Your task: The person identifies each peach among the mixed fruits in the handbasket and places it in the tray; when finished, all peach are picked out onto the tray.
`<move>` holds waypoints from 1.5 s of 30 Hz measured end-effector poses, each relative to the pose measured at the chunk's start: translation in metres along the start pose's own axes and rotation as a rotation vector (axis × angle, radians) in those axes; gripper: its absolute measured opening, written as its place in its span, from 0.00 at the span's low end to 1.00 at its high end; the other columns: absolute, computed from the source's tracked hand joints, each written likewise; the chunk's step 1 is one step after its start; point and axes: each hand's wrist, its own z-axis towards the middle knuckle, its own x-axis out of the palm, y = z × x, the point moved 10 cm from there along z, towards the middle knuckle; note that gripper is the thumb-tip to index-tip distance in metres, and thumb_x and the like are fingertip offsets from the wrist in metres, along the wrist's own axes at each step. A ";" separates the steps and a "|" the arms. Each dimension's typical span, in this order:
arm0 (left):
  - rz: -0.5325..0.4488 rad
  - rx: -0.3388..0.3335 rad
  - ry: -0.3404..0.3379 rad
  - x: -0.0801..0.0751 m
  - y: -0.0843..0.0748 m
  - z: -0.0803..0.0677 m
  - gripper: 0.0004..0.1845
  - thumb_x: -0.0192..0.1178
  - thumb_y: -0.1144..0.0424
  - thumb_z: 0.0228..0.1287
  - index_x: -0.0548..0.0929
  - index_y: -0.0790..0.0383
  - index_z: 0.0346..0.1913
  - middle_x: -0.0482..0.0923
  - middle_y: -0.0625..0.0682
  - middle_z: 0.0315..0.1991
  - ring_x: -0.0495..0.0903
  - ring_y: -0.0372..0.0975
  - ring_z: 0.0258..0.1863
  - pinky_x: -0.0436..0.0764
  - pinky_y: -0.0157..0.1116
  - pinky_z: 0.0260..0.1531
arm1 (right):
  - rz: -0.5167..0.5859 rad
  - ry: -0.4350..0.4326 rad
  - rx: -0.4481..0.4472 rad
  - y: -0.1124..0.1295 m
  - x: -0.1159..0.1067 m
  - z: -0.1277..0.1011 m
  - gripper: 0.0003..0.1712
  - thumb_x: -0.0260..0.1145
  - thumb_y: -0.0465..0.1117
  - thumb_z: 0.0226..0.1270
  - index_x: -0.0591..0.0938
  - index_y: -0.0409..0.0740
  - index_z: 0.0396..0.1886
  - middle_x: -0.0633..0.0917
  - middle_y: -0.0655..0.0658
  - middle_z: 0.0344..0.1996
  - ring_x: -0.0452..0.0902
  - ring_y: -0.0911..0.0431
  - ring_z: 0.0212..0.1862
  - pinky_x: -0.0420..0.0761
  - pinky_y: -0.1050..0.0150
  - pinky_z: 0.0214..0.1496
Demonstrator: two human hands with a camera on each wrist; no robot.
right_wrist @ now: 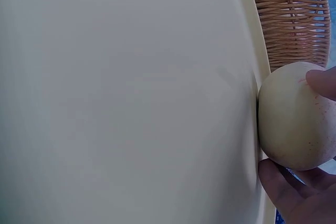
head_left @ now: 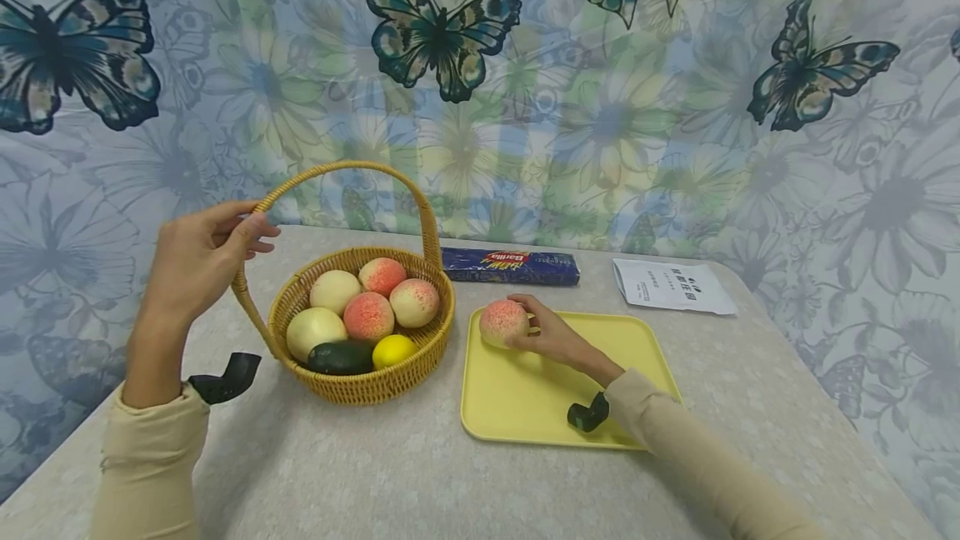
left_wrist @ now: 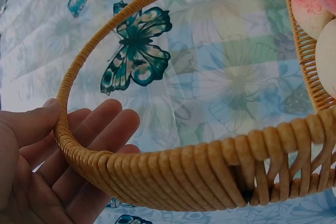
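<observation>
My left hand (head_left: 202, 261) holds the wicker basket's handle (head_left: 360, 165) on its left side, thumb in front and fingers behind in the left wrist view. Inside the basket (head_left: 375, 390) lie several peaches (head_left: 369, 317), a pale round fruit (head_left: 315, 333), a dark green avocado-like fruit (head_left: 341, 358) and a yellow lemon (head_left: 394, 351). Over the far left corner of a yellow tray (head_left: 540, 407), my right hand (head_left: 555, 333) grips a pink-and-cream peach (head_left: 503, 323). In the right wrist view this peach (right_wrist: 294, 119) is beside the tray's rim; whether it touches the tray I cannot tell.
Behind the tray lies a dark blue Barilla box (head_left: 510, 267). A white printed packet (head_left: 673, 286) is at the back right. A butterfly-patterned curtain (head_left: 525, 132) hangs along the table's far edge. The basket stands just left of the tray.
</observation>
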 end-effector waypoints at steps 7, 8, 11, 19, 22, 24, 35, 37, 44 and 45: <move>0.002 0.006 -0.004 0.000 0.000 0.001 0.23 0.51 0.53 0.73 0.77 0.66 0.60 0.84 0.65 0.42 0.74 0.12 0.28 0.74 0.12 0.28 | -0.006 -0.004 0.009 0.000 0.001 0.000 0.43 0.68 0.36 0.61 0.57 0.40 0.73 0.65 0.34 0.66 0.74 0.44 0.55 0.77 0.52 0.59; 0.002 0.005 -0.005 0.000 0.000 0.001 0.23 0.51 0.53 0.73 0.77 0.66 0.60 0.84 0.65 0.42 0.74 0.12 0.28 0.74 0.12 0.28 | -0.005 -0.003 0.010 0.000 0.001 0.000 0.43 0.68 0.37 0.61 0.57 0.40 0.73 0.65 0.34 0.67 0.74 0.44 0.55 0.77 0.52 0.59; 0.003 0.006 -0.008 0.000 0.000 0.001 0.22 0.51 0.53 0.73 0.77 0.66 0.60 0.84 0.65 0.41 0.74 0.12 0.28 0.74 0.12 0.28 | -0.007 0.006 0.012 -0.002 0.001 0.000 0.44 0.68 0.38 0.62 0.56 0.41 0.73 0.63 0.33 0.68 0.73 0.43 0.56 0.77 0.51 0.59; 0.007 0.010 -0.014 0.000 -0.002 0.001 0.22 0.51 0.54 0.73 0.77 0.66 0.60 0.84 0.65 0.41 0.74 0.12 0.28 0.74 0.12 0.27 | -0.002 0.053 0.032 0.013 0.001 -0.003 0.44 0.66 0.37 0.64 0.53 0.42 0.75 0.57 0.31 0.71 0.70 0.39 0.60 0.75 0.48 0.62; 0.008 0.007 -0.012 0.000 -0.001 0.001 0.22 0.51 0.54 0.73 0.77 0.66 0.60 0.84 0.65 0.41 0.74 0.12 0.28 0.74 0.12 0.28 | -0.021 0.060 0.029 0.029 0.000 -0.008 0.43 0.66 0.36 0.65 0.54 0.39 0.74 0.59 0.30 0.69 0.70 0.38 0.60 0.74 0.47 0.62; 0.006 0.004 -0.010 0.000 -0.001 0.001 0.22 0.52 0.53 0.73 0.77 0.66 0.60 0.84 0.65 0.41 0.74 0.12 0.28 0.74 0.12 0.28 | -0.034 0.060 0.027 0.033 -0.001 -0.009 0.42 0.65 0.36 0.65 0.54 0.39 0.74 0.59 0.29 0.69 0.70 0.38 0.60 0.73 0.47 0.63; 0.014 0.001 -0.008 0.000 0.000 0.001 0.22 0.51 0.53 0.73 0.77 0.66 0.60 0.84 0.64 0.41 0.74 0.12 0.27 0.74 0.12 0.27 | -0.036 0.038 0.005 0.009 -0.008 0.004 0.42 0.65 0.43 0.66 0.55 0.47 0.75 0.57 0.34 0.72 0.58 0.38 0.70 0.60 0.42 0.71; 0.012 0.001 -0.010 -0.001 0.000 0.001 0.22 0.51 0.53 0.73 0.77 0.65 0.60 0.84 0.64 0.41 0.74 0.12 0.27 0.74 0.12 0.27 | -0.043 0.035 0.000 0.011 -0.010 0.005 0.43 0.66 0.45 0.66 0.55 0.47 0.75 0.57 0.35 0.72 0.56 0.38 0.71 0.57 0.41 0.72; 0.005 -0.010 -0.007 0.000 0.001 0.001 0.23 0.51 0.53 0.73 0.77 0.65 0.60 0.84 0.64 0.42 0.74 0.13 0.28 0.74 0.13 0.28 | -0.088 0.027 -0.013 0.023 -0.013 0.013 0.44 0.66 0.47 0.66 0.54 0.48 0.75 0.57 0.36 0.73 0.52 0.36 0.72 0.55 0.39 0.72; 0.004 -0.010 -0.007 0.000 0.001 0.001 0.22 0.52 0.53 0.73 0.77 0.65 0.60 0.84 0.64 0.41 0.74 0.13 0.28 0.74 0.13 0.28 | -0.099 0.024 -0.016 0.025 -0.014 0.015 0.44 0.66 0.47 0.66 0.54 0.49 0.75 0.58 0.37 0.73 0.53 0.36 0.72 0.56 0.40 0.72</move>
